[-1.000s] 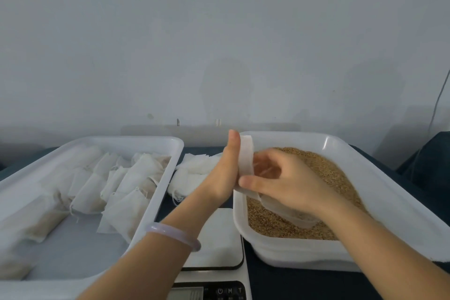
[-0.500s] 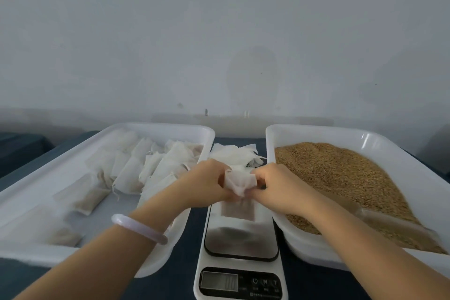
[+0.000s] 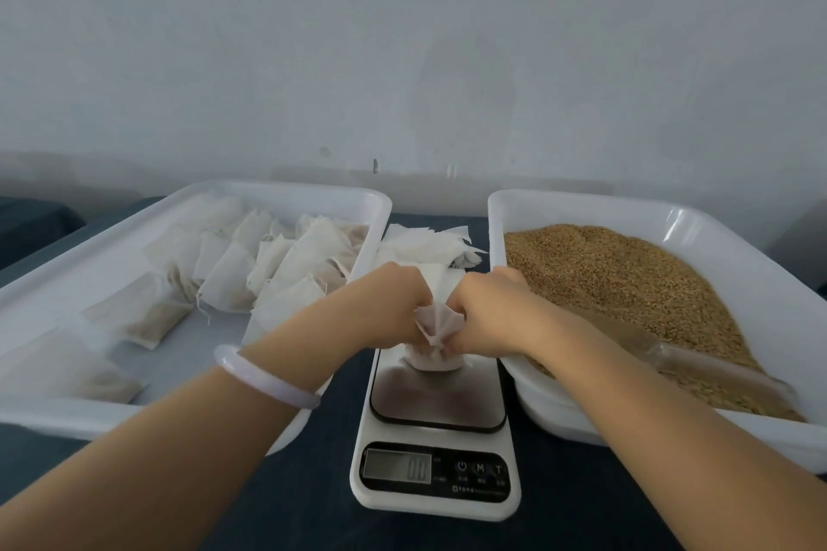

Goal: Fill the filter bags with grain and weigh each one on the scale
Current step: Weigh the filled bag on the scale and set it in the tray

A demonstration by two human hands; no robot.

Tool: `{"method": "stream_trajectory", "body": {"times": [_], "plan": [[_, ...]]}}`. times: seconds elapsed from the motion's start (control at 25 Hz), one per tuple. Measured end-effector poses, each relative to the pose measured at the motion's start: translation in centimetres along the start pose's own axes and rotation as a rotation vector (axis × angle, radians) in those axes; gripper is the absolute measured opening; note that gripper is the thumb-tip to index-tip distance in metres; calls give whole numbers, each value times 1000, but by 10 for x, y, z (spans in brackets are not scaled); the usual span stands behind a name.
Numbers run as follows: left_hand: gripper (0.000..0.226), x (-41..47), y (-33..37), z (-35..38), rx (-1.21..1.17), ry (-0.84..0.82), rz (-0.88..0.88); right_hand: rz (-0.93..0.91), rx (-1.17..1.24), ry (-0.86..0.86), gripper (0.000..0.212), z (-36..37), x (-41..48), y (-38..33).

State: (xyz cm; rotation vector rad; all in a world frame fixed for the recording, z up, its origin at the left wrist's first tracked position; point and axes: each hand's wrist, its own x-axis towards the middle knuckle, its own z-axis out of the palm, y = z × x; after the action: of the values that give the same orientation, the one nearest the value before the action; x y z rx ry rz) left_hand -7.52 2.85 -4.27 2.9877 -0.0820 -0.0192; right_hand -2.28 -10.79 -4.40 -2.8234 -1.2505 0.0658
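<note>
A small white filter bag [image 3: 436, 338] with grain in it hangs just over the far end of the scale's steel platform [image 3: 436, 394]. My left hand [image 3: 394, 304] and my right hand [image 3: 485, 311] both pinch its gathered top from either side, fingers curled. The white digital scale [image 3: 436, 479] stands between two trays, and its display reads 0.0. Brown grain [image 3: 626, 277] fills the white tray on the right [image 3: 559, 201].
The left white tray [image 3: 286, 192] holds several filled filter bags [image 3: 277, 268]. A loose pile of flat filter bags [image 3: 425, 246] lies behind the scale. A clear plastic scoop [image 3: 716, 367] rests in the grain. A pale bangle [image 3: 264, 376] circles my left wrist.
Both hands left the grain tray with the bag and came over the scale. The scoop now lies in the grain. The bag's top has been drawn tighter and the bag sits lower.
</note>
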Motion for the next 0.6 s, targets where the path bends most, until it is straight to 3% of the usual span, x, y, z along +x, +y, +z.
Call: {"method": "stream_trajectory", "body": {"times": [0.24, 0.48, 0.6], "plan": [[40, 9, 3, 1, 144, -52, 76, 40, -41, -8, 35, 1, 3, -4], [29, -3, -6, 3, -90, -7, 88, 24, 21, 37, 31, 6, -1, -1], [24, -7, -5, -1, -204, 38, 49, 32, 175, 44, 26, 1, -5, -3]]}}
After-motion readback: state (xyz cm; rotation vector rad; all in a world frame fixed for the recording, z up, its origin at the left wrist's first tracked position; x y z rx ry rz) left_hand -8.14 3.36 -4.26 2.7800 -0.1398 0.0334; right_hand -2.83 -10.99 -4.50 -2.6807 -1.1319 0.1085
